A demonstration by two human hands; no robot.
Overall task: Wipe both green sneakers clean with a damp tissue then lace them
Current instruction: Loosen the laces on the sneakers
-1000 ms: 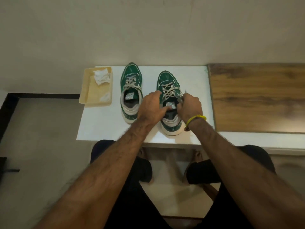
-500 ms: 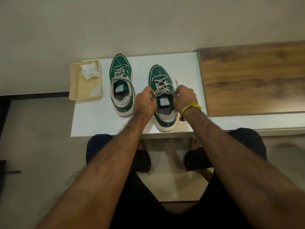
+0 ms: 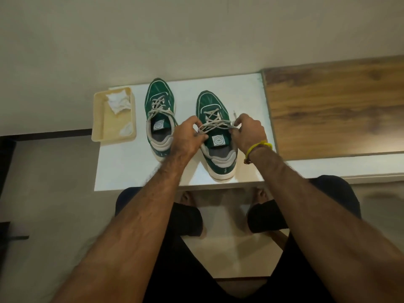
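Note:
Two green sneakers stand side by side on a white table (image 3: 122, 171), toes away from me. The left sneaker (image 3: 159, 99) has its grey laces threaded. My left hand (image 3: 188, 138) pinches the lace (image 3: 215, 124) at the left side of the right sneaker (image 3: 209, 101). My right hand (image 3: 249, 132), with a yellow band on the wrist, pinches the same lace's other end at the shoe's right side. The lace is drawn taut across the top eyelets between my hands.
A beige tray (image 3: 113, 125) at the table's left end holds a crumpled white tissue (image 3: 119, 101) and a smaller wad. A wooden board (image 3: 334, 108) adjoins the table on the right. My knees in dark shorts are below the table's near edge.
My hands have moved apart to either side of the right sneaker, pulling the lace ends outward. The camera view has shifted slightly.

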